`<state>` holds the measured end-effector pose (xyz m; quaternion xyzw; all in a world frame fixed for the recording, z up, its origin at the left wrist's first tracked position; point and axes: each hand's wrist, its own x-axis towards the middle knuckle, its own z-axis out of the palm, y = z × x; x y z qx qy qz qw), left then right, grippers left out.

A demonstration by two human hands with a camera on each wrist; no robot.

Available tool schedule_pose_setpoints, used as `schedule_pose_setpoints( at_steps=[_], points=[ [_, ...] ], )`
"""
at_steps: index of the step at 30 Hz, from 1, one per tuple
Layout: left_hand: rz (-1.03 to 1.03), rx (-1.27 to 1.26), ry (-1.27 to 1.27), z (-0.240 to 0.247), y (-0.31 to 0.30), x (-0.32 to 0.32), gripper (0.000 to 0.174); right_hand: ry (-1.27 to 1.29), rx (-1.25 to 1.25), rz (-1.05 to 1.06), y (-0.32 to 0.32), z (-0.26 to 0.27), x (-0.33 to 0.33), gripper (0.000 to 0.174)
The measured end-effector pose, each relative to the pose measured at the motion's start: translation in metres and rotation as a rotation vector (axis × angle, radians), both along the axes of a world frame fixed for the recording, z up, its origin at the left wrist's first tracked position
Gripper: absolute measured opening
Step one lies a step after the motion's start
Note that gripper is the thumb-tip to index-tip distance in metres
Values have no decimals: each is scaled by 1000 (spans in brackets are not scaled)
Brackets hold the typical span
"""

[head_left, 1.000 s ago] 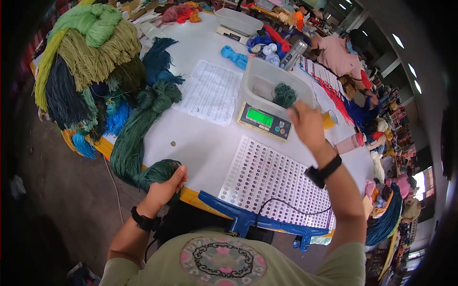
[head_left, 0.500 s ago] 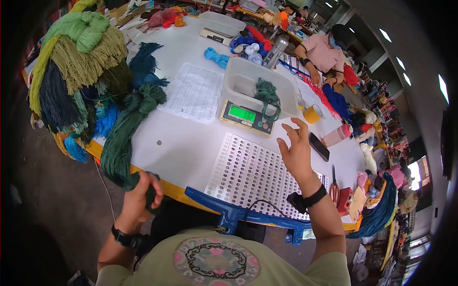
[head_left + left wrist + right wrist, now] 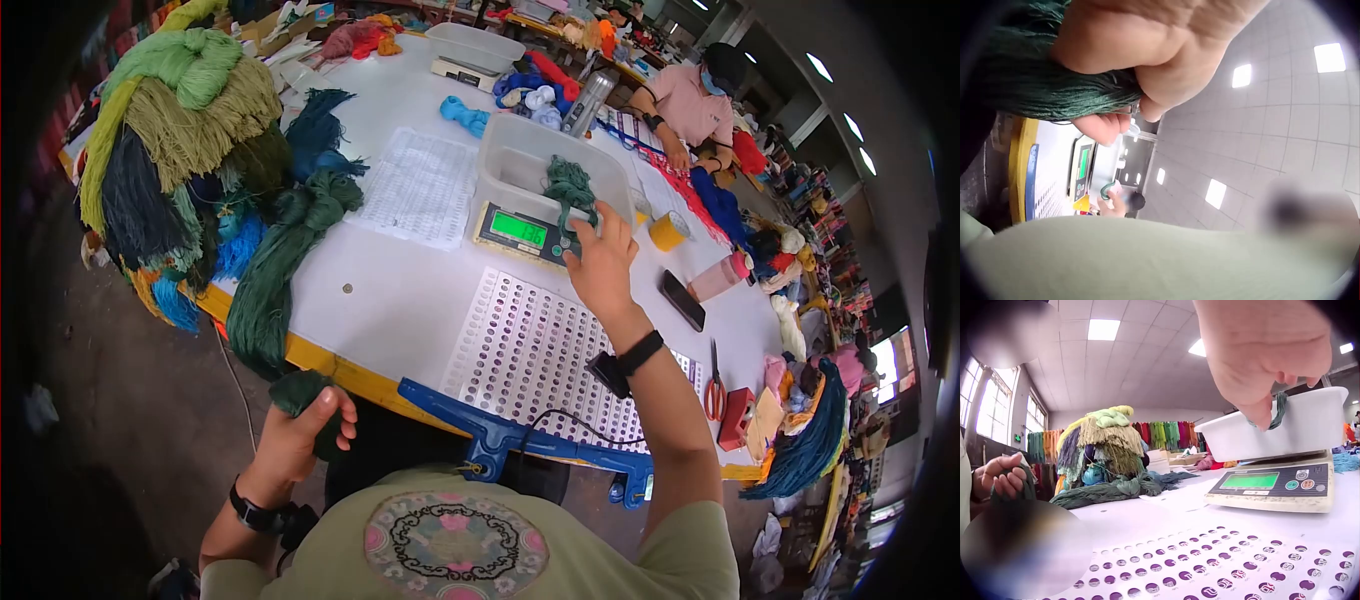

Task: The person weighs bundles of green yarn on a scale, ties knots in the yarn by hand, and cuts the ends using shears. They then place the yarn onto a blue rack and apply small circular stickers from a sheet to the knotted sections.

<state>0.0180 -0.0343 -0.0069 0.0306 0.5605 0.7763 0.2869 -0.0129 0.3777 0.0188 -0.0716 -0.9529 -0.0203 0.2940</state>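
My left hand grips a bundle of dark green yarn just off the table's front edge. In the left wrist view its fingers curl round the strands. At the near rim of a translucent tub, my right hand pinches the loop of a smaller green yarn hank that hangs over the rim. The right wrist view has thumb and fingertips at this loop. Beneath the tub is a scale with a lit green display.
A long dark green skein lies beside a tall heap of yarn at the left. A sheet with rows of holes is before the scale. Phone, pink bottle, scissors lie right. Across the table sits another person.
My right hand drew back from over the tub with fingers spread, then returned to the yarn loop at the rim. My left hand shifted down and left with its bundle.
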Motion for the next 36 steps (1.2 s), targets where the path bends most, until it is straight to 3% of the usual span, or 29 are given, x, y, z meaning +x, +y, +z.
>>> schedule_pose_setpoints(
  at_steps=[3, 5, 7, 8, 9, 10, 11, 13, 14, 17, 19, 23, 26, 27, 30, 32, 36],
  points=[
    [-37, 13, 64, 8, 13, -6, 27, -57, 95, -31, -1, -4, -5, 33],
    [-43, 11, 151, 10, 16, -14, 27, 37, -30, -13, 5, 2, -1, 24],
    [7, 59, 186, 10, 14, -25, 29, 173, -707, 310, 55, 14, 11, 17],
    [47, 122, 174, 11, 12, -29, 31, 342, -977, 192, 70, 32, 32, 13],
    [87, 185, 162, 12, 11, -33, 34, 274, -153, -55, 63, 72, 63, 13],
    [88, 186, 160, 13, 12, -36, 34, 533, -613, -9, 107, 84, 88, 10],
    [29, 365, 96, 16, 14, -39, 38, 920, -1018, 113, 149, 97, 112, 9],
    [-85, 713, -36, 22, 17, -42, 48, 1096, -715, -277, 122, 145, 141, 13],
    [-203, 830, -41, 24, 27, -46, 48, 1089, -724, -279, 99, 157, 138, 13],
    [-487, 1079, -14, 27, 78, -49, 48, 205, -794, -157, -8, 155, 110, 25],
    [-572, 1128, -46, 30, 102, -47, 47, -218, -1064, 190, -59, 146, 100, 27],
    [-548, 1109, -19, 29, 121, -37, 41, -623, -1587, 518, -120, 116, 85, 27],
    [-508, 1072, 39, 32, 113, -41, 44, -940, -1769, 536, -134, 104, 88, 28],
    [-450, 1099, 34, 33, 111, -41, 46, -960, -1763, 551, -136, 96, 88, 28],
    [-370, 887, 139, 39, 100, -44, 57, -387, -1413, 537, -125, 37, 79, 19],
    [-326, 682, 200, 40, 100, -42, 77, -335, -1417, 517, -130, 42, 75, 18],
    [-341, 471, 349, 43, 109, -31, 88, -369, -1372, 540, -156, 53, 72, 21]
  ],
)
